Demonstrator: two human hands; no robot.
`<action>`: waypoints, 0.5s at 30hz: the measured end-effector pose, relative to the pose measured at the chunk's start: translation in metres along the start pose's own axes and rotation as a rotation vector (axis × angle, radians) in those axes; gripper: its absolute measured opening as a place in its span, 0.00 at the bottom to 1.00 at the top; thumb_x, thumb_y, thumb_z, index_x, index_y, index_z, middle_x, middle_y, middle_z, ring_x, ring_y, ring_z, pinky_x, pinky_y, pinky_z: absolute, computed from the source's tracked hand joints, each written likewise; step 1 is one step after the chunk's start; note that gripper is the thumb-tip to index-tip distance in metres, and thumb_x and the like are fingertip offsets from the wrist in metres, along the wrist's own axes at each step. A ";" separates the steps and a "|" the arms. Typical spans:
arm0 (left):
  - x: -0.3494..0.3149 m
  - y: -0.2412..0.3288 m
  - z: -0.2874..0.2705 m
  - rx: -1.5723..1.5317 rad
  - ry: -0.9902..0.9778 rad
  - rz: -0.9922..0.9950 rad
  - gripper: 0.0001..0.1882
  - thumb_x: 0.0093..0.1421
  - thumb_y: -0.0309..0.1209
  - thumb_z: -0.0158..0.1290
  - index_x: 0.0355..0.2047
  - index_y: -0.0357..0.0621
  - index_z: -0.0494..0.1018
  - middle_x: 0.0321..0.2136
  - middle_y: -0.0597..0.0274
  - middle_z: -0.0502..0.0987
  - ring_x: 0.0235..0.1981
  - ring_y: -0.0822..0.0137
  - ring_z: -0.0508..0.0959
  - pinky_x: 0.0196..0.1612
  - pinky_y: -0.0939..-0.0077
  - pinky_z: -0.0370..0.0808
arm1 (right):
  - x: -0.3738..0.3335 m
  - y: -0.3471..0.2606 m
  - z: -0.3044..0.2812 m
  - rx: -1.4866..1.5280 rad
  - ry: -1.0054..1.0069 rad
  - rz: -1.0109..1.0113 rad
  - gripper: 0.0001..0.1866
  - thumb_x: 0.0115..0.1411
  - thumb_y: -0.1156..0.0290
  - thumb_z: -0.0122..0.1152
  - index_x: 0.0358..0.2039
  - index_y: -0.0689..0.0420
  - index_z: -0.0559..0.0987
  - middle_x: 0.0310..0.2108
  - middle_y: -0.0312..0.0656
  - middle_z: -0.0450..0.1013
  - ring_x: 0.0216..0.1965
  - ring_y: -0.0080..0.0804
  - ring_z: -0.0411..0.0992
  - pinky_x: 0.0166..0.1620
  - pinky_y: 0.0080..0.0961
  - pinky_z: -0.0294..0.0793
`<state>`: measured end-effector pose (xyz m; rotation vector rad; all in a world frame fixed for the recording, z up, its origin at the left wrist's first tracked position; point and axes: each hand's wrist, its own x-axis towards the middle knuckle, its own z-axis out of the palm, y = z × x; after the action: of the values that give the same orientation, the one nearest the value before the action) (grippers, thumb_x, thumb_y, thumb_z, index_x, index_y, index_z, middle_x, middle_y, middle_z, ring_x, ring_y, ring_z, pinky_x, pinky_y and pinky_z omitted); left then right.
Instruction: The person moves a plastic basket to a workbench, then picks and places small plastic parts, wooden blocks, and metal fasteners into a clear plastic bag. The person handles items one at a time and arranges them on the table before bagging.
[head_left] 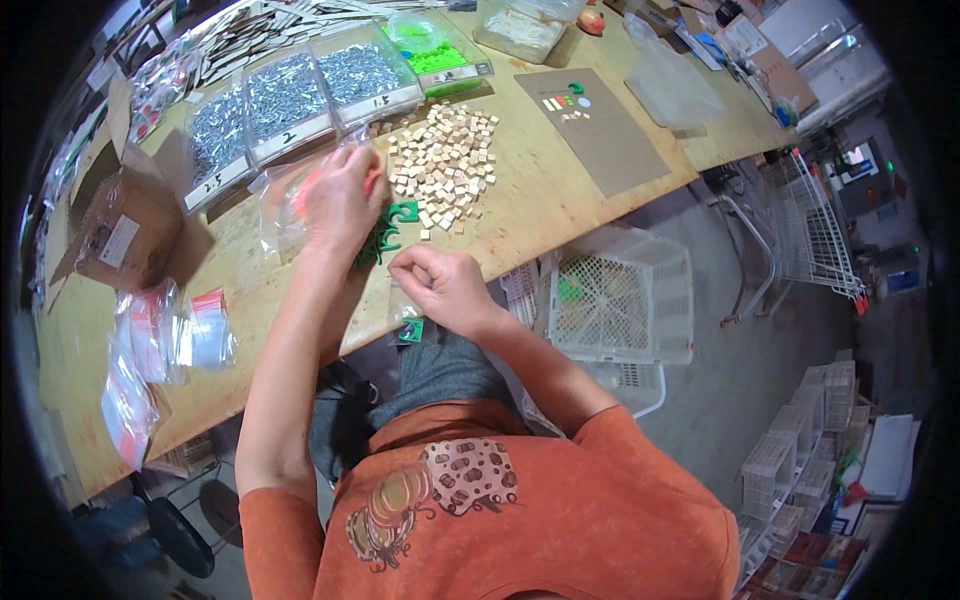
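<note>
My right hand point(440, 285) is closed in a pinch at the table's front edge. From its fingers hangs a small clear plastic bag point(402, 305) with a green plastic piece point(411, 330) in its bottom. My left hand point(345, 200) reaches over a larger clear bag point(283, 222) of orange-red pieces point(303, 195). Its fingers curl downward, and what they pinch is mostly hidden; a bit of red shows beside them. Several green hook-shaped pieces point(403, 212) lie right beside that hand. Just beyond them spreads a pile of small wooden blocks point(445, 165).
Clear bins of metal screws point(288, 100) and a bin of bright green pieces point(440, 58) line the back. An open cardboard box point(130, 225) and clear zip bags point(208, 330) are at left. A brown board point(615, 145) lies right; a white plastic crate point(672, 300) stands below the edge.
</note>
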<state>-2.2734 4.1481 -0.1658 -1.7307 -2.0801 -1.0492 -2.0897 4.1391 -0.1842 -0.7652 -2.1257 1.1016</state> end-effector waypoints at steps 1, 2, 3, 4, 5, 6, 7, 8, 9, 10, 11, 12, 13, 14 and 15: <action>-0.002 -0.004 -0.002 -0.068 -0.008 -0.039 0.05 0.54 0.28 0.55 0.32 0.43 0.73 0.31 0.55 0.76 0.34 0.53 0.77 0.35 0.61 0.74 | -0.001 0.003 0.002 -0.032 0.028 -0.031 0.03 0.58 0.67 0.63 0.30 0.51 0.79 0.20 0.43 0.75 0.22 0.41 0.76 0.26 0.32 0.73; -0.004 -0.009 -0.005 -0.135 -0.016 -0.080 0.05 0.54 0.27 0.55 0.31 0.42 0.73 0.31 0.55 0.76 0.32 0.53 0.78 0.35 0.62 0.74 | -0.001 0.004 0.002 -0.040 0.036 -0.036 0.03 0.58 0.67 0.63 0.30 0.50 0.79 0.20 0.43 0.75 0.22 0.41 0.76 0.26 0.33 0.73; -0.007 -0.016 -0.008 -0.201 -0.021 -0.123 0.04 0.54 0.26 0.55 0.30 0.41 0.72 0.30 0.54 0.77 0.31 0.53 0.78 0.34 0.63 0.74 | -0.001 0.003 0.002 -0.049 0.041 -0.044 0.03 0.57 0.67 0.63 0.30 0.50 0.79 0.20 0.43 0.75 0.22 0.41 0.76 0.26 0.33 0.74; -0.010 -0.023 -0.011 -0.241 0.020 -0.135 0.03 0.55 0.24 0.55 0.30 0.40 0.72 0.27 0.55 0.77 0.27 0.59 0.78 0.32 0.70 0.74 | -0.001 0.003 0.002 -0.057 0.045 -0.052 0.03 0.57 0.66 0.63 0.30 0.50 0.79 0.20 0.43 0.75 0.23 0.41 0.76 0.26 0.33 0.74; -0.013 -0.027 -0.015 -0.344 0.040 -0.195 0.03 0.56 0.24 0.55 0.31 0.40 0.73 0.27 0.58 0.77 0.27 0.64 0.77 0.33 0.73 0.74 | -0.001 0.004 0.003 -0.060 0.058 -0.065 0.03 0.57 0.66 0.63 0.30 0.50 0.79 0.20 0.43 0.75 0.23 0.41 0.76 0.26 0.33 0.74; -0.019 -0.034 -0.022 -0.439 0.066 -0.260 0.03 0.58 0.24 0.55 0.32 0.40 0.73 0.27 0.61 0.77 0.28 0.70 0.77 0.33 0.75 0.74 | -0.001 0.005 0.006 -0.058 0.063 -0.082 0.03 0.57 0.66 0.63 0.30 0.50 0.79 0.20 0.42 0.75 0.23 0.41 0.76 0.26 0.33 0.74; -0.023 -0.042 -0.026 -0.493 0.053 -0.298 0.01 0.60 0.24 0.55 0.33 0.40 0.74 0.27 0.65 0.76 0.29 0.77 0.74 0.35 0.78 0.74 | -0.001 0.005 0.006 -0.064 0.072 -0.095 0.03 0.57 0.66 0.63 0.30 0.50 0.79 0.20 0.42 0.75 0.23 0.41 0.76 0.26 0.33 0.74; -0.026 -0.052 -0.031 -0.507 0.047 -0.343 0.01 0.60 0.24 0.54 0.33 0.41 0.74 0.27 0.67 0.76 0.30 0.76 0.75 0.35 0.78 0.74 | -0.001 0.005 0.007 -0.058 0.073 -0.094 0.03 0.57 0.67 0.63 0.31 0.50 0.79 0.20 0.42 0.75 0.23 0.40 0.77 0.26 0.33 0.74; -0.032 -0.063 -0.036 -0.537 0.053 -0.349 0.01 0.60 0.24 0.54 0.33 0.40 0.74 0.27 0.67 0.76 0.30 0.77 0.74 0.35 0.78 0.74 | -0.001 0.005 0.006 -0.054 0.069 -0.093 0.03 0.57 0.67 0.64 0.31 0.50 0.79 0.20 0.42 0.75 0.23 0.40 0.77 0.26 0.33 0.74; -0.038 -0.068 -0.043 -0.568 0.059 -0.355 0.02 0.60 0.24 0.55 0.33 0.40 0.74 0.27 0.67 0.76 0.30 0.77 0.74 0.36 0.78 0.74 | -0.002 0.006 0.006 -0.049 0.066 -0.091 0.03 0.57 0.67 0.64 0.31 0.50 0.79 0.20 0.42 0.75 0.23 0.39 0.77 0.26 0.33 0.74; -0.045 -0.070 -0.052 -0.524 0.047 -0.383 0.02 0.60 0.24 0.55 0.33 0.40 0.74 0.27 0.67 0.75 0.31 0.77 0.74 0.38 0.78 0.73 | -0.002 0.006 0.006 -0.029 0.072 -0.099 0.03 0.57 0.68 0.64 0.31 0.50 0.79 0.19 0.41 0.75 0.22 0.38 0.76 0.25 0.32 0.73; -0.048 -0.067 -0.068 -0.454 0.043 -0.320 0.04 0.58 0.23 0.56 0.34 0.40 0.74 0.28 0.66 0.76 0.32 0.76 0.74 0.38 0.77 0.73 | -0.002 0.006 0.005 -0.009 0.082 -0.105 0.04 0.56 0.68 0.64 0.31 0.51 0.79 0.19 0.41 0.74 0.21 0.38 0.76 0.24 0.31 0.72; -0.055 -0.072 -0.079 -0.387 0.037 -0.292 0.04 0.57 0.23 0.57 0.34 0.40 0.74 0.28 0.66 0.75 0.32 0.73 0.74 0.38 0.76 0.72 | -0.003 0.006 0.005 0.013 0.086 -0.113 0.04 0.56 0.68 0.65 0.31 0.51 0.79 0.18 0.41 0.74 0.20 0.37 0.75 0.24 0.31 0.72; -0.062 -0.078 -0.089 -0.320 0.031 -0.264 0.06 0.55 0.23 0.57 0.33 0.41 0.74 0.28 0.65 0.75 0.33 0.71 0.74 0.37 0.75 0.72 | -0.003 0.007 0.005 0.010 0.086 -0.104 0.04 0.56 0.69 0.65 0.32 0.51 0.79 0.17 0.41 0.73 0.19 0.36 0.74 0.23 0.30 0.71; -0.069 -0.080 -0.102 -0.230 0.015 -0.234 0.06 0.54 0.22 0.58 0.33 0.41 0.74 0.29 0.64 0.75 0.33 0.69 0.74 0.37 0.74 0.72 | -0.003 0.009 0.006 0.010 0.078 -0.097 0.04 0.56 0.69 0.65 0.32 0.51 0.79 0.17 0.40 0.72 0.18 0.35 0.73 0.23 0.29 0.70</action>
<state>-2.3549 4.0263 -0.1634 -1.5951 -2.2713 -1.4134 -2.0906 4.1385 -0.1954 -0.6825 -2.0677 1.0144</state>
